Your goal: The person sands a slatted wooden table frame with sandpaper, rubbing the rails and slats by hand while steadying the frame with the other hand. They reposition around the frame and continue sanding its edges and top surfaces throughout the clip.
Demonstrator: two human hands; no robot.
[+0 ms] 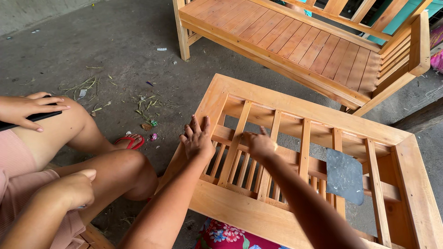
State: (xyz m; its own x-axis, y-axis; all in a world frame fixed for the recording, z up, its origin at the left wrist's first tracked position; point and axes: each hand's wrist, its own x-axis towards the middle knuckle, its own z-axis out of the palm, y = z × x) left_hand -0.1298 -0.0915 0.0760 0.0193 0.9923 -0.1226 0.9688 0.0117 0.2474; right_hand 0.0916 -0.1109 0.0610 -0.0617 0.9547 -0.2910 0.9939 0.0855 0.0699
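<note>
A low wooden table frame [258,97] of pale bare wood with open slats lies in front of me. My left hand [197,137] rests flat with fingers spread on the frame's left rail and a slat. My right hand [259,144] presses on a slat [272,152] near the middle, fingers curled down; I cannot see anything held in it. A grey sheet of sandpaper [344,176] lies across the slats to the right of my right hand.
A wooden slatted bench [295,37] stands behind the table frame. At my left a seated person [92,161] in pink shorts holds a dark phone [32,119], one foot in a red sandal [131,140]. Grass scraps and litter [147,108] lie on the concrete floor.
</note>
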